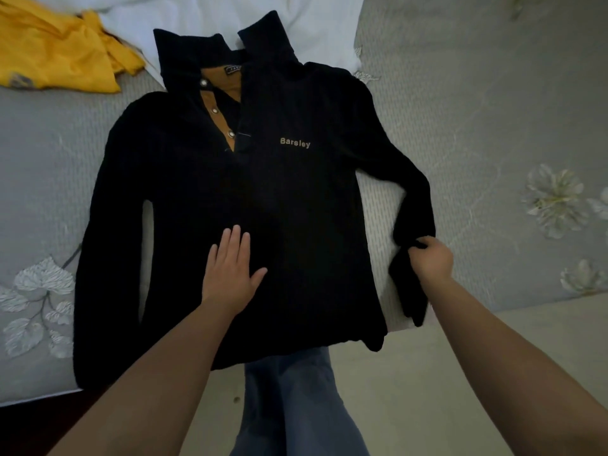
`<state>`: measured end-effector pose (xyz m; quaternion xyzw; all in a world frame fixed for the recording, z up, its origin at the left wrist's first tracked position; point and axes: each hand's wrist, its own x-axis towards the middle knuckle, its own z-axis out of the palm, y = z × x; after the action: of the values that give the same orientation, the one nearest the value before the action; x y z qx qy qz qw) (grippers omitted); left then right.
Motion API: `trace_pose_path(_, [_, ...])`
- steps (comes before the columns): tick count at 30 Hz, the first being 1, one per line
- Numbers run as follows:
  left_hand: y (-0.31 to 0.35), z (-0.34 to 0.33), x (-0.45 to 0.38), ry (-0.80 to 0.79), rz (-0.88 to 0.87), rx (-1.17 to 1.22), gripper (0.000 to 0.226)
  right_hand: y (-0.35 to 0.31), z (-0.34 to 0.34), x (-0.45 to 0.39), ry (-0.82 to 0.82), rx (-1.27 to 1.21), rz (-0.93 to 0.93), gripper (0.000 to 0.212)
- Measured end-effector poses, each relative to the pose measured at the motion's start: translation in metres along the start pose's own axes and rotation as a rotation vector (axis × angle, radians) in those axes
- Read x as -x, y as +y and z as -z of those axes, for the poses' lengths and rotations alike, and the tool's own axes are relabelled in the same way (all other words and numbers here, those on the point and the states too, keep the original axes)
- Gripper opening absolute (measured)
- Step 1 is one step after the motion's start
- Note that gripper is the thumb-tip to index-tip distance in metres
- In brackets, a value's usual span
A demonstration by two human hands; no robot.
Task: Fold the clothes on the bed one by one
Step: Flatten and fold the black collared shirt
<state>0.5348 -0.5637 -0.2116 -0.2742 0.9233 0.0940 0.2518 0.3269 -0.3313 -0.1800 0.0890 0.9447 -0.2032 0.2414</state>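
A yellow garment (56, 51) lies at the bed's (477, 110) far left corner. The black polo shirt (237, 192) lies face up at the near edge; the left hand (230, 274) presses flat, fingers spread, on its front. The right hand (431, 260) pinches its sleeve cuff (408, 258).
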Motion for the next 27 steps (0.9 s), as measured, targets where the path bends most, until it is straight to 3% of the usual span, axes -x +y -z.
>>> trace_pose_path(3, [-0.003,0.005,-0.02,-0.006,0.056,0.025,0.079,-0.021,0.009,-0.018,0.004,-0.159,-0.024,0.033])
trace_pose_path(8, [-0.006,0.021,-0.032,-0.147,0.067,0.066,0.081,-0.091,0.019,-0.023,0.036,-0.405,0.207,0.024])
trace_pose_path(12, [-0.03,0.053,-0.017,0.036,0.126,0.277,0.067,-0.165,0.016,0.006,0.037,-0.515,0.579,0.024])
trace_pose_path(13, [-0.04,0.06,-0.011,0.07,0.196,0.351,0.064,-0.183,0.01,0.018,-0.013,-0.496,0.717,0.026])
trace_pose_path(15, [-0.062,0.07,0.001,0.066,0.29,0.483,0.06,-0.21,-0.009,0.042,-0.288,-0.386,0.938,0.035])
trace_pose_path(17, [-0.08,0.076,0.011,0.064,0.332,0.546,0.057,-0.223,-0.03,0.059,-0.628,-0.209,0.977,0.05])
trace_pose_path(18, [-0.086,0.079,0.013,0.065,0.347,0.57,0.057,-0.223,-0.038,0.063,-0.706,-0.159,0.935,0.054])
trace_pose_path(22, [-0.092,0.091,0.002,0.077,0.337,0.611,0.059,-0.198,-0.05,0.051,-0.603,-0.045,0.776,0.045])
trace_pose_path(27, [-0.069,0.11,-0.05,0.127,0.4,0.703,0.075,-0.167,-0.05,0.012,-0.265,0.478,0.787,0.057])
